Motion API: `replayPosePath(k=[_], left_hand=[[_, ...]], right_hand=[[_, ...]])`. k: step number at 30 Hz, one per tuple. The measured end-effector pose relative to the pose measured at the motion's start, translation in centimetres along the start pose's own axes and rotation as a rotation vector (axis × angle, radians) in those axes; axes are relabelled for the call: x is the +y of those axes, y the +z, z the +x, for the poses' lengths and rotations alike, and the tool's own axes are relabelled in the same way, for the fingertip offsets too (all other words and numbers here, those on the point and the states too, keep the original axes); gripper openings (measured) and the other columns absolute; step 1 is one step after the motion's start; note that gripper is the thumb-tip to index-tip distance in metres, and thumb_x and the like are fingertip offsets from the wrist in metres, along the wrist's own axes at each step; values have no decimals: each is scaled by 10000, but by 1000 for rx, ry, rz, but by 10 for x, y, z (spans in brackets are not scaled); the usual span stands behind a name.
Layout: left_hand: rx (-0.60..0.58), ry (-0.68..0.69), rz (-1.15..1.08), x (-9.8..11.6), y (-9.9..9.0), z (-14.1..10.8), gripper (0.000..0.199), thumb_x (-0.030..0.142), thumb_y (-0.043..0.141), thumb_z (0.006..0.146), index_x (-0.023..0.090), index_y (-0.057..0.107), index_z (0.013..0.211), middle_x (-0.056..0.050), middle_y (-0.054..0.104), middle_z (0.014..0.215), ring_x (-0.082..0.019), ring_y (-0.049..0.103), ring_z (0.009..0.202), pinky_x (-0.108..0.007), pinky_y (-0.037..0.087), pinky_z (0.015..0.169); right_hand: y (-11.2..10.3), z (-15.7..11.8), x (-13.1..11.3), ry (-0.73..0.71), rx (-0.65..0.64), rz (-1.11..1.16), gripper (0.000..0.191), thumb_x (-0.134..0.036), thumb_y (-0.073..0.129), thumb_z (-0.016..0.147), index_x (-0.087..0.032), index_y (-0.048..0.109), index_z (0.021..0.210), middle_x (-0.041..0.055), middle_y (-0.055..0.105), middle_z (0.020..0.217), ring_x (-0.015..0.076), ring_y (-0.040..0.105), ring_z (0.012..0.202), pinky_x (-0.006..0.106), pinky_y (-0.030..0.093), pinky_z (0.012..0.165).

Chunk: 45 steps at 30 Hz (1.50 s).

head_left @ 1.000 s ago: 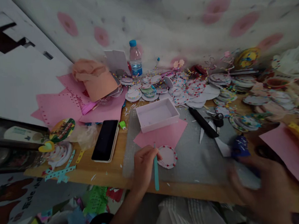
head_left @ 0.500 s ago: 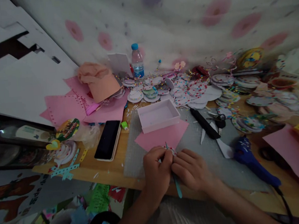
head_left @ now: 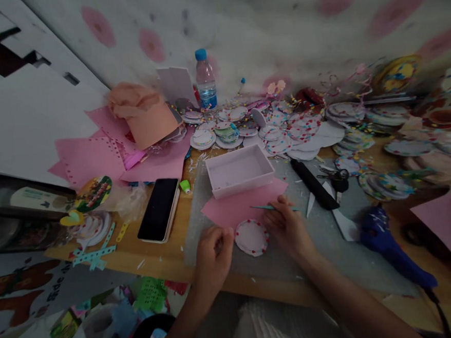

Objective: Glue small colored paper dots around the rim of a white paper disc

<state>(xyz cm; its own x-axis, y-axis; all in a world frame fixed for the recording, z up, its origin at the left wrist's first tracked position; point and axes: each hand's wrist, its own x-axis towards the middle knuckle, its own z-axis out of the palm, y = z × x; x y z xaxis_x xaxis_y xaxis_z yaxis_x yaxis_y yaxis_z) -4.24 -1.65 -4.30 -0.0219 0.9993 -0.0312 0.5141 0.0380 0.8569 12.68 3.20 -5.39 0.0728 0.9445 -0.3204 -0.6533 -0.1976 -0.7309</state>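
A small round white paper disc [head_left: 252,237] with red dots around its rim faces up above the grey cutting mat. At its left edge my left hand [head_left: 215,254] is closed, thumb and forefinger pinching the rim. My right hand [head_left: 289,227], just to the disc's right, grips a thin teal stick-like tool [head_left: 264,207] that points left, its other end showing past the fingers. Beyond both hands lies a sheet of pink paper [head_left: 228,210], partly under an open white box [head_left: 242,188].
The cutting mat [head_left: 325,265] bears a black-handled knife [head_left: 313,183], keys [head_left: 340,184] and a blue glue gun [head_left: 393,250]. A phone [head_left: 159,209] lies left. Several decorated discs [head_left: 277,139] and a water bottle [head_left: 206,85] line the back.
My hands have moved apart. The disc, mostly hidden between them before, now shows its face. The teal tool has swung from near upright to nearly level in my right hand.
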Motion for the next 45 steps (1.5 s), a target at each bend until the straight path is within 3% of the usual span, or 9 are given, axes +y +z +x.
replayPosePath(k=[9, 17, 35, 40, 45], left_hand=[[-112, -56, -43, 5, 13, 10, 155, 196, 560, 799, 161, 603, 654, 2, 567, 637, -135, 498, 620, -242, 371, 597], [-137, -101, -122, 6, 15, 14, 157, 208, 544, 811, 160, 648, 704, -14, 628, 681, -147, 542, 649, -249, 396, 615], [-41, -141, -58, 4, 25, 16, 149, 174, 535, 797, 149, 646, 701, -21, 620, 693, -151, 539, 656, -256, 389, 632], [-123, -156, -97, 3, 18, 19, 161, 195, 522, 805, 144, 642, 711, -16, 613, 685, -143, 534, 640, -243, 381, 603], [-199, -167, -125, 2, 12, 21, 174, 215, 517, 814, 147, 637, 708, -13, 613, 680, -144, 540, 654, -242, 383, 612]], right_hand=[[-4, 3, 10, 131, 35, 78, 340, -239, 688, 719, -241, 348, 712, -139, 209, 432, 61, 134, 382, 174, 241, 394], [-2, 2, 11, 146, 22, 101, 360, -226, 684, 731, -237, 326, 693, -137, 212, 426, 59, 135, 380, 178, 224, 397], [-1, -3, 14, 139, 3, 66, 357, -244, 678, 747, -239, 324, 696, -126, 210, 450, 69, 141, 405, 203, 227, 408], [-4, 0, 8, 119, -28, 57, 319, -240, 654, 768, -242, 339, 719, -128, 192, 459, 65, 135, 402, 194, 241, 415], [-14, 7, -7, 11, -52, -79, 334, -219, 648, 769, -247, 316, 738, -124, 220, 501, 60, 151, 405, 198, 216, 414]])
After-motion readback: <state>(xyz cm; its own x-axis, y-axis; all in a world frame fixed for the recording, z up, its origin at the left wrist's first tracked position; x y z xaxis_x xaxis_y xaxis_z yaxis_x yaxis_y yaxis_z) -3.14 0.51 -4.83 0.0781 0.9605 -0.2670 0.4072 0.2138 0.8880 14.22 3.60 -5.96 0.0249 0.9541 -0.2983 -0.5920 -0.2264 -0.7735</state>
